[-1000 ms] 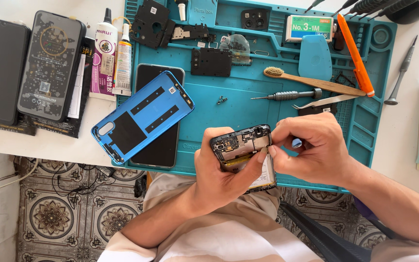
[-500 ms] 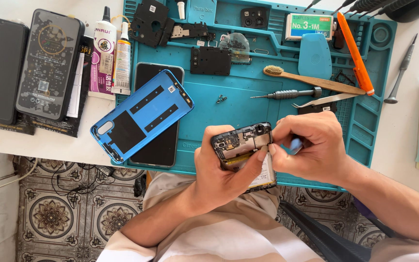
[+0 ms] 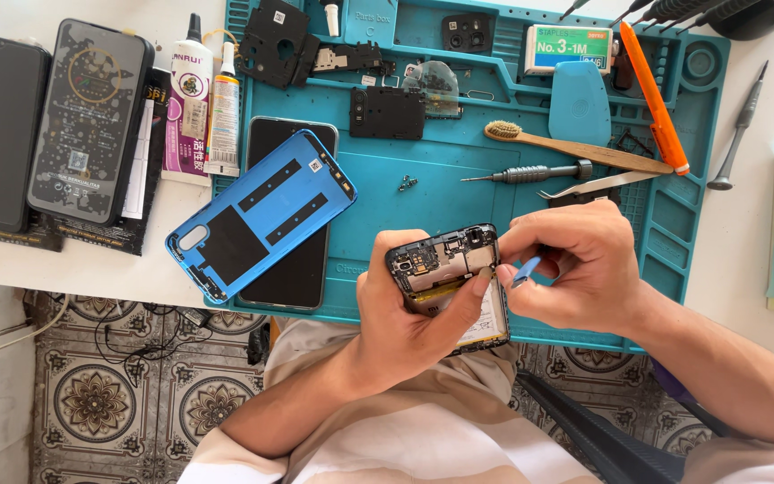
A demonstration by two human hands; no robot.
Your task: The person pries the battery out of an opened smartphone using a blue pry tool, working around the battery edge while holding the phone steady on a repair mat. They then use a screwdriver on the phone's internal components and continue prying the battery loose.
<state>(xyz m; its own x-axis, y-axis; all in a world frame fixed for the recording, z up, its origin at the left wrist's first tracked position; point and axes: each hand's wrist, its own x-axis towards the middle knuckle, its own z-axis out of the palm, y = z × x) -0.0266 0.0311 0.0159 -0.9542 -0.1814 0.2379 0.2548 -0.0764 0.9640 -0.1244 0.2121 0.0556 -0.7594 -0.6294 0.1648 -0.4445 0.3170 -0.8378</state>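
Opened phone [image 3: 448, 280]: gripped in left hand [image 3: 405, 314], circuit board exposed, back removed. Right hand [image 3: 575, 269] pinches blue pry tool [image 3: 525, 272] beside it.

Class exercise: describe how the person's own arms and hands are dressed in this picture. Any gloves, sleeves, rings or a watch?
Both the left hand and the right hand are bare: no gloves, and no rings or watch show. The forearms are uncovered too; no sleeve reaches them in view. Fingernails are short.

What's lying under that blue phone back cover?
A dark phone lies under the blue back cover, glossy face up. Its middle is covered; only its top and bottom ends show.
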